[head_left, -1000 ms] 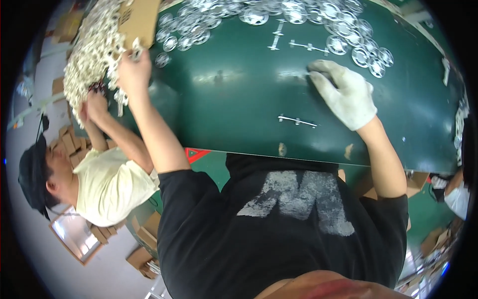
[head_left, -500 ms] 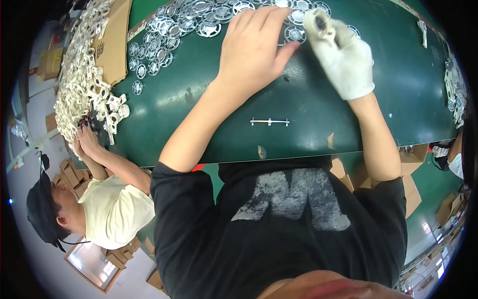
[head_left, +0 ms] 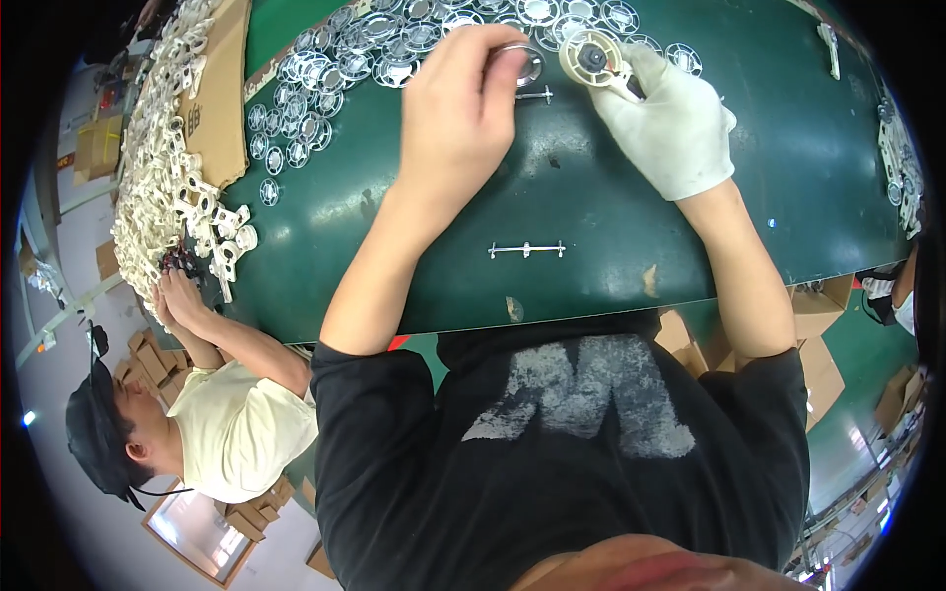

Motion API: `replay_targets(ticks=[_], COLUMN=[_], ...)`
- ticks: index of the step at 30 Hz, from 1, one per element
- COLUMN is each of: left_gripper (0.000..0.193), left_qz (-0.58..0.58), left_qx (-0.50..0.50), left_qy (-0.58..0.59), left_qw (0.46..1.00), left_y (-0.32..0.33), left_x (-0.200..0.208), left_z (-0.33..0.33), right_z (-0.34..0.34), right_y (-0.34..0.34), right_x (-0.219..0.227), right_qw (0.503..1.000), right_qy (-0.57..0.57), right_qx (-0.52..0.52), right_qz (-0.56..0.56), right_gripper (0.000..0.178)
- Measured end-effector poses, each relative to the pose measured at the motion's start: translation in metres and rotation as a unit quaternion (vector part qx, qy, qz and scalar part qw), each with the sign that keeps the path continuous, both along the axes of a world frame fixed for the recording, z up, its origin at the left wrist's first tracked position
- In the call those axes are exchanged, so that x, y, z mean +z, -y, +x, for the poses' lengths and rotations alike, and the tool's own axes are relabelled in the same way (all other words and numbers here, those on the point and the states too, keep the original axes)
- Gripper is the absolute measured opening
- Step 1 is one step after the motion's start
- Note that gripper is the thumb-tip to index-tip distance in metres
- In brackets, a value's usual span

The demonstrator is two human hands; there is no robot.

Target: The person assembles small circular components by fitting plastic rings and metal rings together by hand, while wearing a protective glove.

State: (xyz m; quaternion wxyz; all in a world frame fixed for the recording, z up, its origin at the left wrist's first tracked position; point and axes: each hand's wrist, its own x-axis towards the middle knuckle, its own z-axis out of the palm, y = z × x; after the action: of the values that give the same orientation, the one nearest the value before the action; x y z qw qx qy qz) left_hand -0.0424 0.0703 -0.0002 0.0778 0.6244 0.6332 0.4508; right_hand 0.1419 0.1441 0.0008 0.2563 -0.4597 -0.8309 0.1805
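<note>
Pinched between the thumb and fingers of my bare left hand (head_left: 455, 118) is a round, silver-rimmed disc (head_left: 532, 65). My right hand (head_left: 675, 133), in a white glove, grips a cream plastic housing (head_left: 574, 67) with a round spoked ring and a dark centre. The two parts are close together but apart. Behind them spreads a pile of silver-rimmed discs (head_left: 379, 30). A thin metal bar with small crosspieces (head_left: 527, 250) lies on the green table (head_left: 591, 207). Beside the held disc a similar bar (head_left: 537, 96) shows, partly hidden by my left hand.
At the left, cream plastic parts (head_left: 148, 217) lie heaped next to a cardboard sheet (head_left: 219, 89). A person in a black cap (head_left: 99, 433) works there with both hands at the heap. More parts (head_left: 895, 182) lie along the right edge. Cardboard boxes (head_left: 820, 310) stand below the table.
My left hand has moved left and closed on a disc. My right hand has turned the cream housing so its round ring now shows.
</note>
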Motion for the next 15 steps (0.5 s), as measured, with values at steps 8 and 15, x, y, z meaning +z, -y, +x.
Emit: replay_targets(ticks=[8,15], left_gripper=[0.016,0.049], left_qz=[-0.029,-0.041], left_qx=[-0.062,-0.110], left_qy=[-0.012,-0.019], left_qw=[0.998,0.993], left_y=[0.020,0.031], left_x=[0.006,-0.002], left_z=[0.007,0.001], right_z=[-0.004,-0.004], right_y=[0.025,0.025], right_x=[-0.006,-0.008], right_qw=[0.989,0.987], right_qy=[0.037,0.053], right_qx=[0.130,0.154], right_qz=[0.051,0.009], right_gripper=[0.013,0.015])
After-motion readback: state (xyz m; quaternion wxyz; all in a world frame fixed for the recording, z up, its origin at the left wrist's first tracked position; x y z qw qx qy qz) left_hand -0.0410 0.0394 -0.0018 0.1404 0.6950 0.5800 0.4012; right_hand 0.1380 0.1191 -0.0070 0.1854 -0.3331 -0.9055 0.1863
